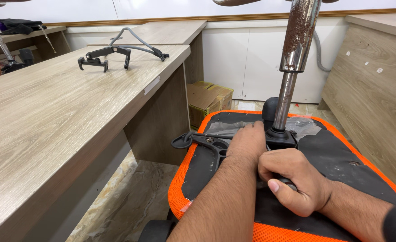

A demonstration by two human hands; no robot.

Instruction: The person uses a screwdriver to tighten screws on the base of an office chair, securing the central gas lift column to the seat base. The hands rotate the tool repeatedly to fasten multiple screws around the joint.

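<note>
The overturned chair seat (pixel 341 157), black underneath with an orange rim, lay flat. Its rusted chrome gas cylinder (pixel 296 45) stood upright from the black mechanism plate (pixel 207 143).

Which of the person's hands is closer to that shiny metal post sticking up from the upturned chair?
Left. The left hand rests right beside the base of the metal post, while the right hand grips a handle lower down, farther from it.

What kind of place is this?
Probably an office used for furniture repair: wooden desks line the room, an upturned orange chair seat with its rusty gas cylinder is being worked on, and cardboard boxes sit beneath.
</note>
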